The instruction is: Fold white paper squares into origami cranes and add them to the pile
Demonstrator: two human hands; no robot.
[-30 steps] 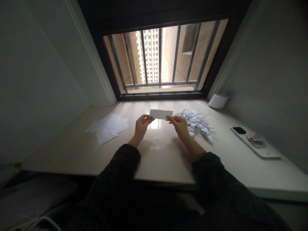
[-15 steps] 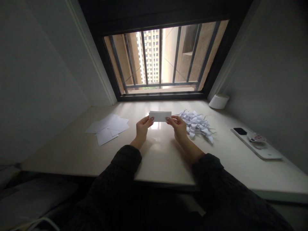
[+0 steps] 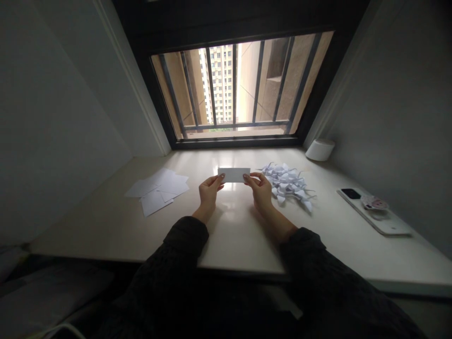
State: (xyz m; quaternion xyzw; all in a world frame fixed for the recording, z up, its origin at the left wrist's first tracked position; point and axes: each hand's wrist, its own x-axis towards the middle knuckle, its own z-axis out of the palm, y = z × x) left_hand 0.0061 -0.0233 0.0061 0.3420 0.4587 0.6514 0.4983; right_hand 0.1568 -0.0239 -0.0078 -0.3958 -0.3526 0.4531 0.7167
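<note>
A folded sheet of white paper (image 3: 233, 175), now a narrow rectangle, is held up over the counter between my two hands. My left hand (image 3: 209, 189) pinches its left end, thumb in front and fingers behind. At the right end, my right hand (image 3: 262, 188) grips it the same way. Several loose white paper sheets (image 3: 157, 200) lie overlapping to the left of my left hand. Just beyond my right hand is a heap of folded white paper cranes (image 3: 287, 183), partly hidden by that hand.
The pale counter (image 3: 233, 235) runs up to a barred window (image 3: 235, 89). A phone (image 3: 374, 212) with a round grip on its back lies at the right. Near the window's right corner stands a white rounded object (image 3: 319, 149). Walls flank both sides.
The folded paper has dropped slightly and tilted, and its two upper edges now lie together as one. Both hands keep their pinch at its ends.
</note>
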